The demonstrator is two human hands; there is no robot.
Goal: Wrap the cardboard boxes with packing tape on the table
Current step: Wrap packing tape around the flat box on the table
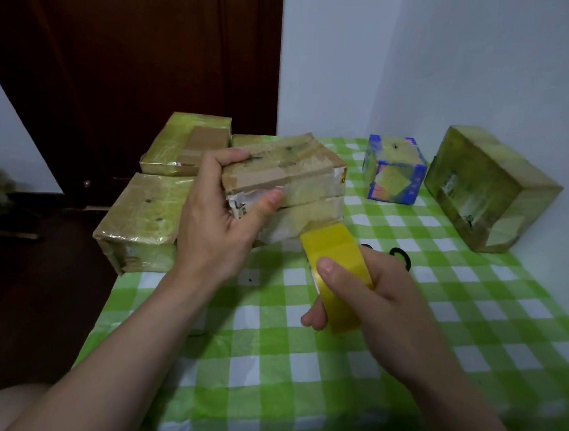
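My left hand (213, 223) grips cardboard box (290, 178), fingers curled round its near end. Box taped shut, inside hidden. My right hand (383, 292) holds yellow tape roll (333, 245) just below box, over tabletop (438, 332).

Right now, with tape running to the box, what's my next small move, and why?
Probably turn the box in the left hand so tape wraps on: the right hand holds the tape roll, its strip stretched to the box's near face.
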